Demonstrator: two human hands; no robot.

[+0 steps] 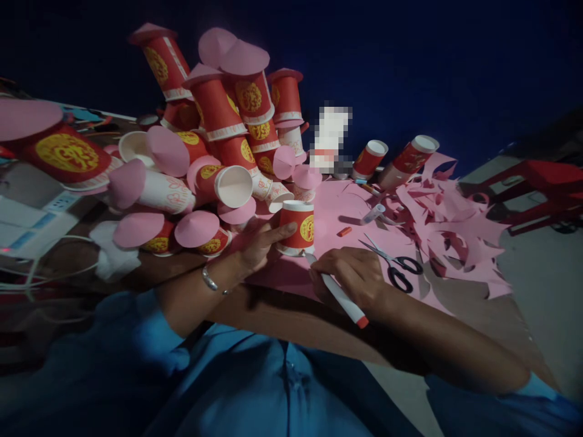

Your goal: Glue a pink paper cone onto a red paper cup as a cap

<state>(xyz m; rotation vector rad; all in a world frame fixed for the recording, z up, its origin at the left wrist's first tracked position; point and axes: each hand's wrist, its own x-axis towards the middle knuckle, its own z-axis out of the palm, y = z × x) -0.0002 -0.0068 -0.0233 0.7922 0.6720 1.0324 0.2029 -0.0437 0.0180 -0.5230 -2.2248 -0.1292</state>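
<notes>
My left hand (pixel 260 247), with a silver bracelet at its wrist, grips a red paper cup (pixel 291 227) bearing a yellow round emblem. The cup is upright, its white rim at top and a white band below. In my right hand (pixel 353 273) is a white marker (pixel 339 294) with an orange-red end. Its tip is close to the cup's lower edge; whether it touches I cannot tell. Beneath the cup lies pink paper (pixel 282 273). Black-handled scissors (pixel 398 267) lie just beyond my right hand, near a small orange-red marker cap (pixel 345 231).
Red and white cups with pink paper cones (pixel 246 57) stand stacked or lie on the left. Pink paper scraps (pixel 449 224) heap up on the right. Two more cups (pixel 370 159) and a glue stick (pixel 373 212) are behind. A red stool (pixel 542 188) stands beyond the table.
</notes>
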